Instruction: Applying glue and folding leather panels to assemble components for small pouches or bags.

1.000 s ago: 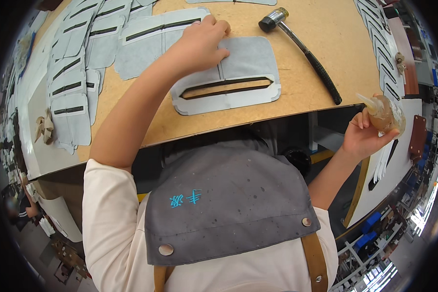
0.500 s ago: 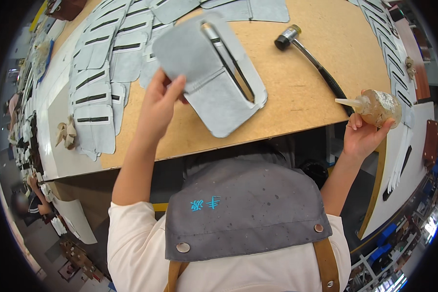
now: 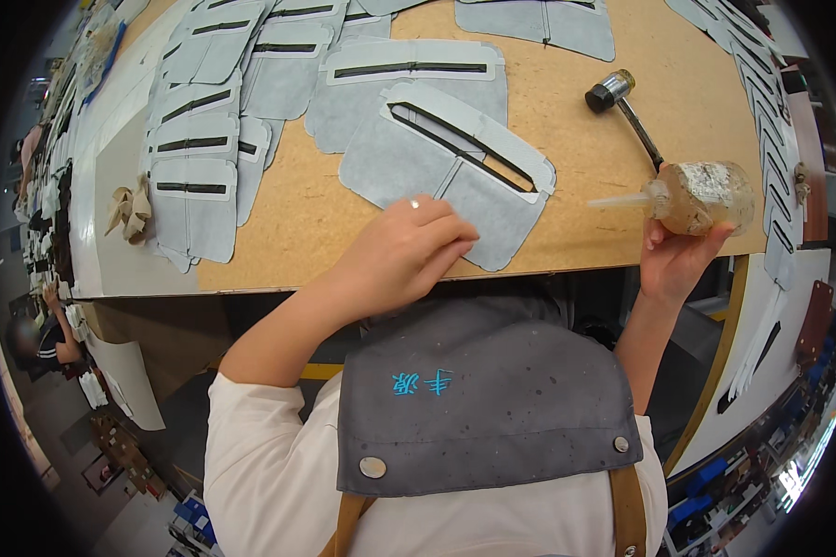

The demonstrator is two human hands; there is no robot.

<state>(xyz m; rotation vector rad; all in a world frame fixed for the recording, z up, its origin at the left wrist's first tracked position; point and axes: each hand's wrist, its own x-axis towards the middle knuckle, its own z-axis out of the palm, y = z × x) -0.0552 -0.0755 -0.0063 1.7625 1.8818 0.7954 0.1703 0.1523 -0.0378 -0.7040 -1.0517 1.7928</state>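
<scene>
A pale grey panel (image 3: 399,162) with a long black-edged slot lies tilted on the worktable, overlapping a second grey panel (image 3: 418,102) behind it. My left hand (image 3: 413,246) rests at the near edge of the front panel, its fingers curled together; what they hold, if anything, is hidden. In my right hand (image 3: 676,265) is a squeeze bottle (image 3: 706,198) with amber contents and a long pointed nozzle, held sideways above the table's right part. The nozzle points left, apart from the panel.
Behind the bottle lies a mallet (image 3: 633,116) with a dark handle. Overlapping grey panels (image 3: 195,167) cover the table's left side, and more (image 3: 548,23) lie at the back. A crumpled beige cloth (image 3: 130,212) sits at the left. The table's front edge (image 3: 288,285) runs before me.
The lifted panel has come down onto the table, over another panel. My left hand has moved right and nearer its front edge. My right hand still holds the bottle, now more level.
</scene>
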